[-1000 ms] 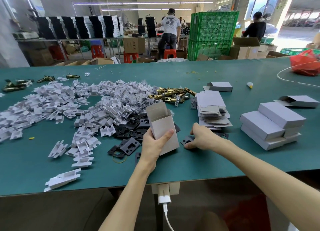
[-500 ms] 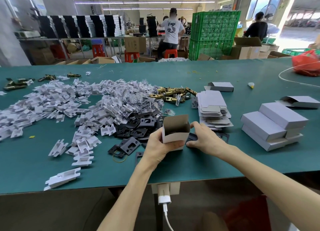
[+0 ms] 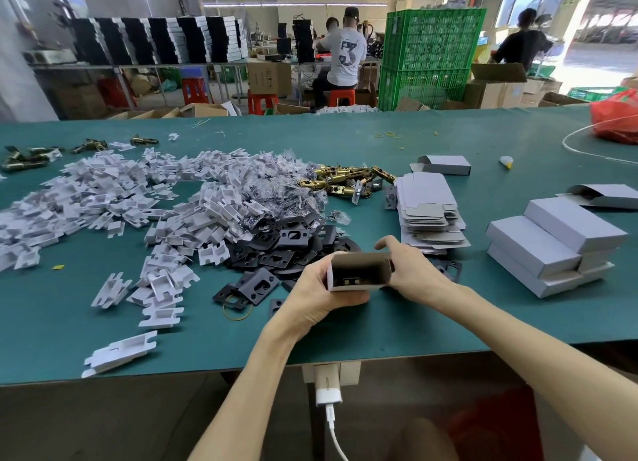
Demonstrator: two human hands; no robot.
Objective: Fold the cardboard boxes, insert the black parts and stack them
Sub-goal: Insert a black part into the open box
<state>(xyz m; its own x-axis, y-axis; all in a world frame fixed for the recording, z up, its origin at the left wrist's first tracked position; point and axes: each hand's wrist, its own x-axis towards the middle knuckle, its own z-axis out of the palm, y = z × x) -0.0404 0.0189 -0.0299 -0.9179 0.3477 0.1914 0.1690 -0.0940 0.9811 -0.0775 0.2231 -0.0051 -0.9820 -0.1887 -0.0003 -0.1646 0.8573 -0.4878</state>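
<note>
My left hand (image 3: 322,293) grips a small grey cardboard box (image 3: 359,271) from its left side and underneath, open mouth turned toward me. A black part lies inside the box. My right hand (image 3: 411,270) holds the box's right end, index finger raised above it. Loose black parts (image 3: 276,257) lie in a pile just behind and left of my hands. A pile of flat unfolded boxes (image 3: 429,212) stands to the right of that. A stack of folded closed boxes (image 3: 552,243) sits at the right.
White plastic inserts (image 3: 121,201) spread across the left half of the green table (image 3: 345,333). Brass latches (image 3: 345,181) lie behind the black parts. Two open boxes (image 3: 445,163) (image 3: 604,195), a red bag (image 3: 618,115) and a white cable are farther right. People work at benches behind.
My left hand tipped the box from upright down until its mouth faces me. My right hand picked a black part off the table and put it into the box, then took the box's right end.
</note>
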